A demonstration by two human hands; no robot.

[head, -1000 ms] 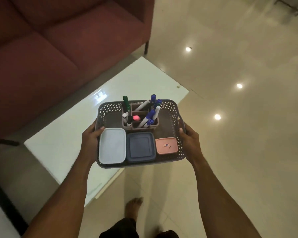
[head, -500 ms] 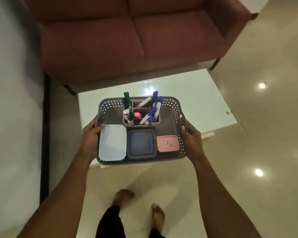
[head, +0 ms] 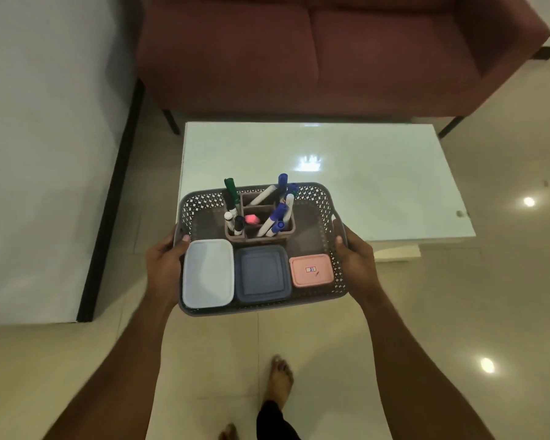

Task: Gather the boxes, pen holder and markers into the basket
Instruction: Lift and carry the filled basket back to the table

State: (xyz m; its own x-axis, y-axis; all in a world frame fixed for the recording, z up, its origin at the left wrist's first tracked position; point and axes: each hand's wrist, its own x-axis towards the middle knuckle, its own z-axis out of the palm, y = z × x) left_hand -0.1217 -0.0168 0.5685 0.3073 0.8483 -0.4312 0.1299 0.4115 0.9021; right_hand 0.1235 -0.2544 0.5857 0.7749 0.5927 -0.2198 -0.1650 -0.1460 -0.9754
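Observation:
I hold a grey perforated basket (head: 315,198) in the air in front of me. My left hand (head: 164,268) grips its left rim and my right hand (head: 356,262) grips its right handle. Inside, along the near side, lie a white box (head: 207,274), a dark blue box (head: 261,273) and a small pink box (head: 311,270). Behind them stands a brown pen holder (head: 286,230) with several markers in it, among them a green marker (head: 231,192) and blue-capped markers (head: 278,214).
A white glossy low table (head: 362,173) stands just beyond the basket, with a dark red sofa (head: 315,58) behind it. A white surface with a black edge (head: 45,154) lies to the left. My bare feet (head: 280,381) are on the beige tiled floor.
The view has swung round so the table and sofa now face me squarely. The basket stays in both hands, its contents unmoved. My feet have stepped.

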